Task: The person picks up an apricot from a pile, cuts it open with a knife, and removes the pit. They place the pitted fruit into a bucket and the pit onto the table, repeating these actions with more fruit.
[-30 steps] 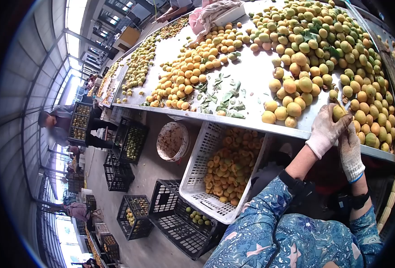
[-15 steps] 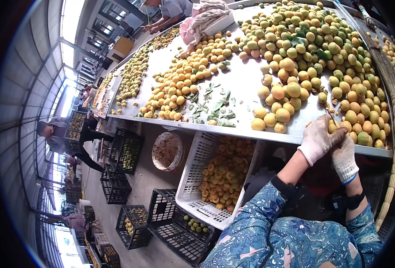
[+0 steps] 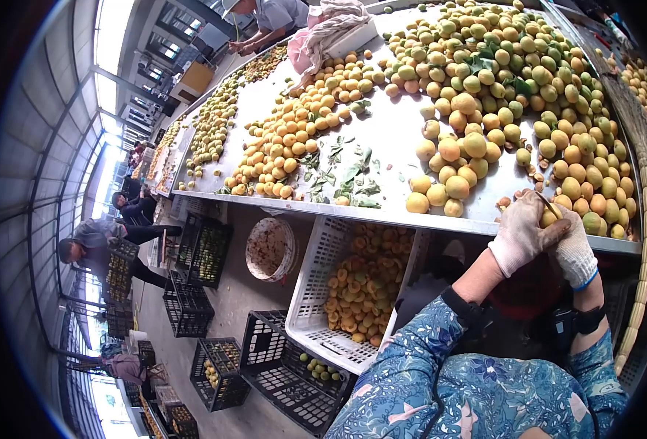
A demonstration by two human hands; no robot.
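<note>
Both gloved hands have drifted slightly toward 7 o'clock since 1 second ago, and the table sits higher in view. Pressed together at the table (image 3: 382, 157) edge, the left hand (image 3: 522, 233) is cupped around 1 apricot (image 3: 546, 213), steadying it, while the right hand (image 3: 576, 251) works a thin blade (image 3: 548, 203) into it, apparently to open it. Loose pits (image 3: 535, 170) lie at 12 o'clock of the hands. Cut fruit fills the white crate (image 3: 323, 293) at 8 o'clock, below.
</note>
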